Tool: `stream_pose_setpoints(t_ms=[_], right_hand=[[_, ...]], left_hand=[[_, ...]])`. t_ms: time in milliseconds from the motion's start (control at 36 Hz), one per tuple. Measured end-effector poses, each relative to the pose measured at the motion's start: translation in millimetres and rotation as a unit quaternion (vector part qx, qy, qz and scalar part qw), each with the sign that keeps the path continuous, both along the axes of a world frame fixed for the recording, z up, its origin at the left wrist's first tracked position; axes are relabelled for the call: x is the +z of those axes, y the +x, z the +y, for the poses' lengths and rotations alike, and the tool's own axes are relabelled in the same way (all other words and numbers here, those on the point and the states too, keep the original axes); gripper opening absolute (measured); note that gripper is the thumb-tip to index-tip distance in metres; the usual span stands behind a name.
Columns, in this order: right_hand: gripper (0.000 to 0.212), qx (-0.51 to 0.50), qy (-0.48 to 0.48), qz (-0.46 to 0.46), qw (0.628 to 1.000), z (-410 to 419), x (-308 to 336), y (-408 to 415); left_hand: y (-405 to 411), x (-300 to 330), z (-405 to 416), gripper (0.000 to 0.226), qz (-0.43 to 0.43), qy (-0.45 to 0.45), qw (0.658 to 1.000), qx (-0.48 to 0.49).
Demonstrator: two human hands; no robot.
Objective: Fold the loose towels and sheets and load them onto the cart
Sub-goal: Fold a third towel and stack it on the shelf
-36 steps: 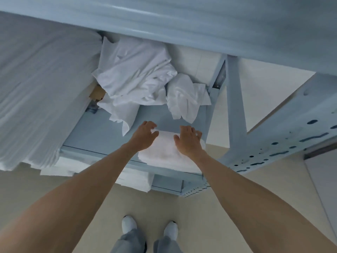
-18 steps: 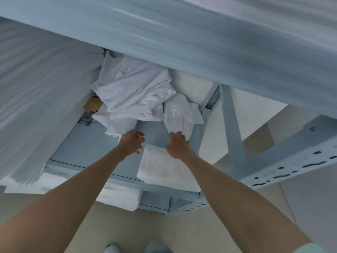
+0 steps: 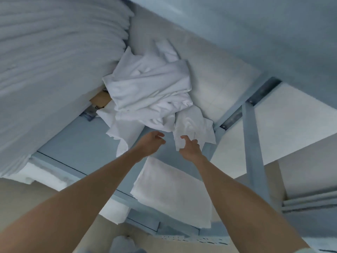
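A folded white towel (image 3: 173, 192) lies at the front edge of the blue shelf (image 3: 76, 143), apart from both hands. Behind it sits a heap of loose white sheets (image 3: 149, 92). A small crumpled towel (image 3: 193, 126) hangs off the heap's right side. My right hand (image 3: 190, 147) reaches its lower edge with thumb and fingers curled at the cloth; a firm hold cannot be made out. My left hand (image 3: 151, 141) hovers just left of it above the bare shelf, fingers loosely curled, holding nothing.
A tall stack of folded white linen (image 3: 54, 70) fills the shelf's left side. An upper blue shelf (image 3: 237, 24) overhangs closely. A blue upright post (image 3: 253, 143) stands on the right. More folded linen (image 3: 45, 176) lies on the level below. Beige floor underneath.
Both hands left the folded towel and moved back toward the loose heap. My right hand now reaches the small crumpled towel. The camera tilted up.
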State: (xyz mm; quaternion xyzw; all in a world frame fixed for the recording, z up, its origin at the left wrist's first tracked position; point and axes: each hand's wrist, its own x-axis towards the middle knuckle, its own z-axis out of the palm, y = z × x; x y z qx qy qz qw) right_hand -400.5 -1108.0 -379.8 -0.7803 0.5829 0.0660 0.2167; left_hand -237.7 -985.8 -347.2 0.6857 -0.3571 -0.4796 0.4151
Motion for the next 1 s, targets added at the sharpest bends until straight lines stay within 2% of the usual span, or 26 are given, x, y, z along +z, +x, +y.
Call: stream_pose_setpoints(t_ms=[111,250,361,417,500,528,583,694,750,778,806,861,917,944,972,1000], right_hand=[[0.072,-0.045,-0.003,-0.025,0.999,-22,-30,6],[0.115,-0.132,0.025,-0.045,0.990,-42,-56,9],[0.122,-0.188,0.031,-0.033,0.981,-56,-66,8],[0.106,-0.190,0.026,-0.012,0.981,-62,-69,10],[0.038,-0.150,0.018,0.011,0.989,-65,-73,9],[0.026,-0.141,0.003,0.015,0.990,-65,-72,9],[0.023,-0.143,-0.019,-0.016,0.989,-66,-66,8],[0.037,-0.197,-0.031,-0.184,0.963,-70,-37,13],[0.046,-0.220,-0.033,-0.269,0.937,-75,-14,15],[0.047,-0.242,-0.014,-0.338,0.909,-75,4,19],[0.044,-0.268,0.027,-0.421,0.866,-73,24,23],[0.041,-0.289,0.134,-0.573,0.755,-63,65,27],[0.041,-0.283,0.189,-0.673,0.656,-43,100,28],[0.039,-0.261,0.202,-0.707,0.625,-28,115,28],[0.036,-0.235,0.205,-0.725,0.614,-10,128,28],[0.037,-0.216,0.209,-0.725,0.620,7,141,28]], left_hand=[[-1,-22,-19,0.033,-0.008,-0.025,1.000,0.006],[-2,-37,-33,0.033,-0.016,-0.030,0.999,0.008],[1,-34,-27,0.039,-0.043,-0.023,0.999,-0.012],[7,-31,-21,0.041,-0.046,-0.018,0.999,-0.011],[19,-24,-14,0.039,-0.059,-0.010,0.998,0.005],[23,-23,-12,0.037,-0.062,-0.013,0.998,0.013],[30,-20,-9,0.033,-0.055,-0.018,0.998,0.028],[31,-15,1,0.027,-0.017,-0.007,0.999,0.049],[28,-12,5,0.025,0.008,0.005,0.998,0.054],[26,-10,8,0.025,0.015,0.012,0.998,0.054],[25,-8,10,0.025,0.021,0.024,0.998,0.055],[20,-2,14,0.022,0.043,0.044,0.996,0.059],[16,6,20,0.015,0.081,0.053,0.994,0.058],[14,12,22,0.014,0.106,0.054,0.991,0.059],[12,17,26,0.017,0.140,0.056,0.986,0.066],[12,23,30,0.025,0.184,0.057,0.978,0.079]])
